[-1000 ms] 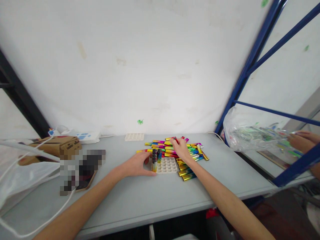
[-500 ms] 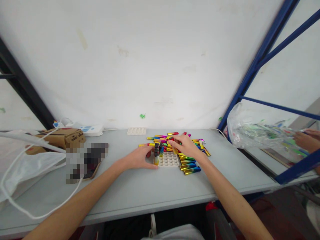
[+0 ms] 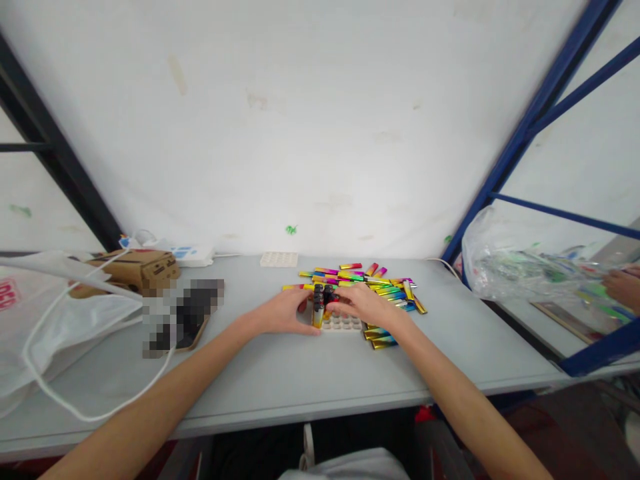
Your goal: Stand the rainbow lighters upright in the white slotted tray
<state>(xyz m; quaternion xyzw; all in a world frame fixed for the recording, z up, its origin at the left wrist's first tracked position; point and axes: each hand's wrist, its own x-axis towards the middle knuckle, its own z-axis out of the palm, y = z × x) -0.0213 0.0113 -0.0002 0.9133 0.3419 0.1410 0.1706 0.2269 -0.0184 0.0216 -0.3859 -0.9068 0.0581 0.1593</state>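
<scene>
Near the middle of the table a white tray with round holes (image 3: 343, 323) lies flat. At its left end several lighters (image 3: 318, 313) with black tops and shiny gold bodies stand upright. My left hand (image 3: 285, 311) curves around this row, thumb at the front and fingers behind. Over the tray, my right hand (image 3: 363, 303) is closed on a lighter, mostly hidden by the fingers, its dark top close beside the standing ones. Behind and right of the tray a loose pile of multicoloured metallic lighters (image 3: 395, 291) lies on its side.
A second white tray (image 3: 279, 259) lies against the wall. To the left are a cardboard box (image 3: 150, 270), a phone (image 3: 197, 320), a white cable (image 3: 65, 407) and a plastic bag (image 3: 55, 320). Beyond the blue frame (image 3: 505, 153) are clear plastic bags (image 3: 525, 263) and another person's hand (image 3: 624, 288).
My right hand has moved left and down from the pile to the standing lighters, carrying a lighter. My left hand has stayed around the row. The view has shifted slightly.
</scene>
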